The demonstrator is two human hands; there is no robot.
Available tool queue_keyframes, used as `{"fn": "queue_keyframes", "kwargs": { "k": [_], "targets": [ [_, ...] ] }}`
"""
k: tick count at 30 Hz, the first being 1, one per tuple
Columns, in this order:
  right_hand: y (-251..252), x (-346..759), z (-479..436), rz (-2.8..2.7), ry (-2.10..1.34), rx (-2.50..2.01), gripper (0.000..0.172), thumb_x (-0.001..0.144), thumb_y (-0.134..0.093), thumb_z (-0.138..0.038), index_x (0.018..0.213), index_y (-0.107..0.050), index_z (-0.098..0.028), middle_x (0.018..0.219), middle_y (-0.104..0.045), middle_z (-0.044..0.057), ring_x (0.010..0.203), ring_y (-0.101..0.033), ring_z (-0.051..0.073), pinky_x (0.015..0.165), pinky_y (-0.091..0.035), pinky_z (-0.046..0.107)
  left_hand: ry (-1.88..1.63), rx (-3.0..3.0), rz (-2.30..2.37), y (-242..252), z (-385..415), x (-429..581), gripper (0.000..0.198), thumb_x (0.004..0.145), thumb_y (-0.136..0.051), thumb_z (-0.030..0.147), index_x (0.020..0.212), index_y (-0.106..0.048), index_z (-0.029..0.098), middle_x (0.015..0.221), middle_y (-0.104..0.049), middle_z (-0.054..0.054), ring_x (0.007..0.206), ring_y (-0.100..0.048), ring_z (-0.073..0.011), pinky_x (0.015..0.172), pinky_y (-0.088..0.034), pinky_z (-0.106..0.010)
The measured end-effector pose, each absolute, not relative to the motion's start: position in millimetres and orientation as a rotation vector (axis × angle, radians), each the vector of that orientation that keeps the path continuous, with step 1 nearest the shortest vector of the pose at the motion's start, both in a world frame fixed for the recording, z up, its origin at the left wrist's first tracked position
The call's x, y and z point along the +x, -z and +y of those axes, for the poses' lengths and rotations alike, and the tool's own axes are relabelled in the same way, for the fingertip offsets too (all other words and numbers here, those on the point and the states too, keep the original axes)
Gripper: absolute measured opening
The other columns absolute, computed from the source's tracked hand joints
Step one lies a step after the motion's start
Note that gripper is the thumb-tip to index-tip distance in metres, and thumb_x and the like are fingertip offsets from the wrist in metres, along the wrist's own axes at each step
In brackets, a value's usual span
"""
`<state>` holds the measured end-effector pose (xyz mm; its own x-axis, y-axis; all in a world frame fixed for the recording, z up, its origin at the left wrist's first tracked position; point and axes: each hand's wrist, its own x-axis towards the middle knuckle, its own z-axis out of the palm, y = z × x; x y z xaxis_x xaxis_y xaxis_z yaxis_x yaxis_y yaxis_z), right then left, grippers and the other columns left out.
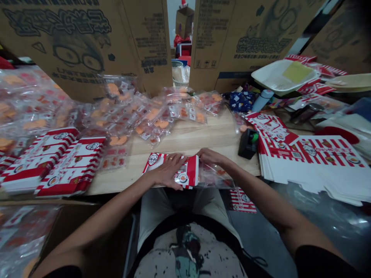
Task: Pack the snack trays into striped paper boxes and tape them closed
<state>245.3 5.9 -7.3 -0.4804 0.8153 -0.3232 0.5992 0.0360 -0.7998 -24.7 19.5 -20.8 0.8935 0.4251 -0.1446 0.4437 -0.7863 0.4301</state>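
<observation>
A red-and-white printed cardboard box (191, 170) lies at the front edge of the wooden table, in front of my body. My left hand (169, 170) spans it from above, thumb at the near edge and fingers over the top, gripping it. At the box's right end, my right hand (210, 157) is closed, its fingers curled at the upper corner on a clear plastic bag (217, 177). This bag holds reddish pieces and sticks out to the right of the box. The right fingertips are partly hidden.
Clear bags with orange and red pieces (153, 114) cover the table's back and left. Folded box stacks (72, 166) lie left, flat printed cartons (315, 162) right. A black tape dispenser (247, 144) stands right of my hand. Large cardboard boxes (139, 46) wall the back.
</observation>
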Motion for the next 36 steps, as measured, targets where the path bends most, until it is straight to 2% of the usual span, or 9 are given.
{"fn": "queue_keyframes", "kwargs": {
  "k": [3, 6, 11, 14, 19, 22, 25, 30, 36],
  "targets": [
    [8.3, 252.5, -6.9, -2.013, -1.024, -1.67, 0.035, 0.072, -0.054, -0.02, 0.099, -0.074, -0.011, 0.105, -0.071, 0.012, 0.107, -0.06, 0.03, 0.097, -0.046, 0.037, 0.056, 2.613, 0.784, 18.2, 14.7, -28.4, 0.13, 0.066, -0.073, 0.077, 0.163, -0.009, 0.02, 0.169, -0.009, -0.024, 0.155, -0.009, -0.0468, 0.122, -0.009, -0.064],
    [14.4, 281.2, -40.7, -1.822, -0.665, -1.915, 0.06, 0.08, -0.047, -0.023, 0.138, -0.057, -0.009, 0.143, -0.052, 0.021, 0.134, -0.044, 0.036, 0.113, -0.033, 0.049, -0.049, 2.614, 0.923, 14.6, 7.9, -54.9, 0.126, 0.07, -0.068, 0.082, 0.164, -0.006, 0.025, 0.171, -0.002, -0.02, 0.156, -0.001, -0.0449, 0.123, -0.005, -0.064],
    [38.5, 302.3, -107.5, -1.577, -0.401, -2.36, 0.061, 0.096, -0.033, -0.041, 0.147, -0.051, -0.012, 0.133, -0.057, 0.024, 0.122, -0.054, 0.04, 0.099, -0.044, 0.059, -0.161, 2.482, 1.292, 15.1, 2.4, -115.8, 0.111, 0.074, -0.063, 0.083, 0.162, -0.02, 0.03, 0.171, -0.004, -0.017, 0.156, 0.0, -0.0455, 0.12, -0.009, -0.068],
    [45.5, 279.5, -117.7, -1.819, -0.233, -2.379, 0.062, 0.098, -0.035, -0.047, 0.155, -0.042, -0.023, 0.15, -0.047, 0.019, 0.139, -0.039, 0.045, 0.105, -0.035, 0.065, 0.09, 2.506, 1.199, 14.7, 2.9, -124.5, 0.122, 0.063, -0.067, 0.088, 0.161, -0.027, 0.027, 0.17, -0.006, -0.02, 0.156, 0.001, -0.0476, 0.12, -0.001, -0.069],
    [28.6, 244.5, -94.0, -2.226, -0.283, -2.25, 0.078, 0.093, -0.048, -0.05, 0.162, -0.024, -0.024, 0.164, -0.028, 0.021, 0.152, -0.02, 0.045, 0.116, -0.018, 0.065, 0.288, 2.52, 1.033, 1.7, 12.3, -96.6, 0.143, 0.052, -0.075, 0.085, 0.163, -0.013, 0.021, 0.169, 0.001, -0.026, 0.155, 0.004, -0.0496, 0.119, 0.0, -0.069],
    [15.1, 240.0, -80.4, -2.544, -0.42, -2.053, 0.087, 0.088, -0.06, -0.056, 0.162, -0.023, -0.031, 0.168, -0.017, 0.021, 0.152, -0.016, 0.048, 0.116, -0.016, 0.067, 0.255, 2.546, 0.944, -5.8, 22.1, -80.6, 0.136, 0.052, -0.083, 0.069, 0.16, -0.019, 0.02, 0.166, -0.019, -0.025, 0.154, -0.013, -0.0481, 0.121, -0.006, -0.065],
    [9.5, 246.5, -72.1, -2.67, -0.402, -1.964, 0.092, 0.084, -0.066, -0.056, 0.162, -0.022, -0.035, 0.168, -0.015, 0.021, 0.148, -0.023, 0.054, 0.109, -0.025, 0.071, 0.084, 2.502, 0.896, -14.5, 30.6, -79.2, 0.117, 0.057, -0.085, 0.052, 0.155, -0.027, 0.023, 0.152, -0.041, -0.018, 0.143, -0.038, -0.0429, 0.119, -0.021, -0.06],
    [19.6, 265.8, -65.6, -2.725, -0.204, -1.704, 0.083, 0.09, -0.058, -0.061, 0.161, -0.028, -0.032, 0.164, -0.024, 0.023, 0.126, -0.047, 0.048, 0.096, -0.042, 0.06, -0.322, 2.263, 1.025, -30.6, 34.7, -105.8, 0.11, 0.063, -0.083, 0.049, 0.15, -0.02, 0.025, 0.141, -0.044, -0.014, 0.129, -0.049, -0.0396, 0.109, -0.04, -0.055],
    [8.4, 278.4, -45.5, -2.386, -0.447, -1.759, 0.092, 0.087, -0.06, -0.058, 0.163, -0.021, -0.027, 0.166, -0.019, 0.02, 0.139, -0.036, 0.047, 0.101, -0.04, 0.059, -0.548, 2.122, 0.975, -35.9, 28.2, -131.4, 0.109, 0.066, -0.081, 0.05, 0.148, -0.013, 0.024, 0.141, -0.041, -0.013, 0.133, -0.045, -0.0373, 0.11, -0.041, -0.05]
  ]
}}
